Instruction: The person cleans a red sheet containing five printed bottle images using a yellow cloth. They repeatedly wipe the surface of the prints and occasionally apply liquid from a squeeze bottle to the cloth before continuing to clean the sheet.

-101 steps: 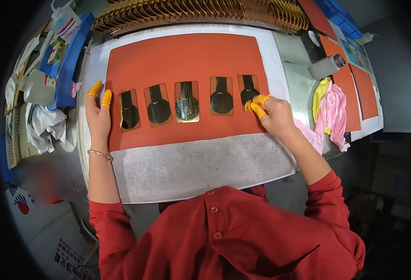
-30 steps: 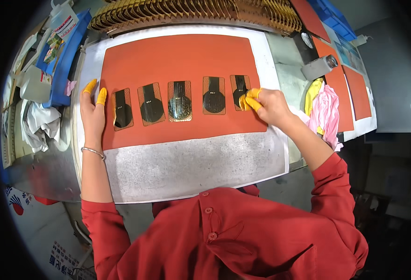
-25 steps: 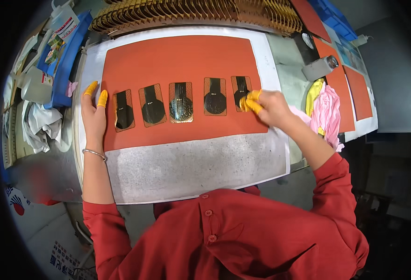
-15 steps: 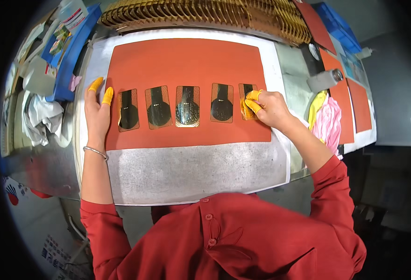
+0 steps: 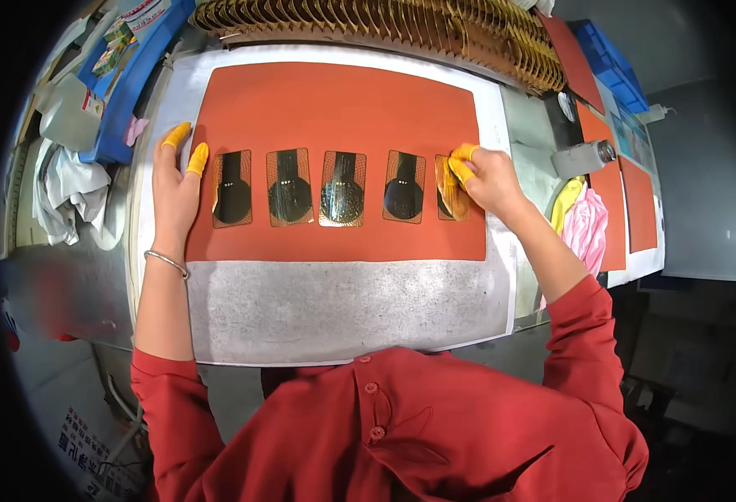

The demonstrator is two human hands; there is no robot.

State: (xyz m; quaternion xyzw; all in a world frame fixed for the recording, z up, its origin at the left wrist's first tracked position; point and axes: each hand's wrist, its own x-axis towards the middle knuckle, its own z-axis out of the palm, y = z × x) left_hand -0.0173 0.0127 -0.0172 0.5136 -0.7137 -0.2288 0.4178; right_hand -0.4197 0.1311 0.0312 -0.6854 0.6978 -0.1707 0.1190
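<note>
Five dark, gold-edged cards (image 5: 290, 191) lie apart in a row on an orange mat (image 5: 334, 109), and the rightmost card (image 5: 443, 207) looks the most exposed to trouble, since an amber film (image 5: 449, 186) covers much of it. If the film clings in one spot, an uneven pull could twist the card askew or crease the film; pressing too hard with the fingertips could mark the glossy face. A wide sweep leftward might knock the fourth card (image 5: 404, 188), just beside it. Should the left hand (image 5: 176, 197) drag the mat's edge, the whole row could shift at once. As for pose, the right hand (image 5: 495, 181) comes in from the right with its wrist angled inward, thumb and forefinger — both in yellow finger covers — drawn together in what looks like a pinch on the film's upper part; exactly where they grip is hard to see. The left hand rests along the mat's left edge, fingers pointing away from the body, thumb spread from forefinger, holding nothing visible.
</note>
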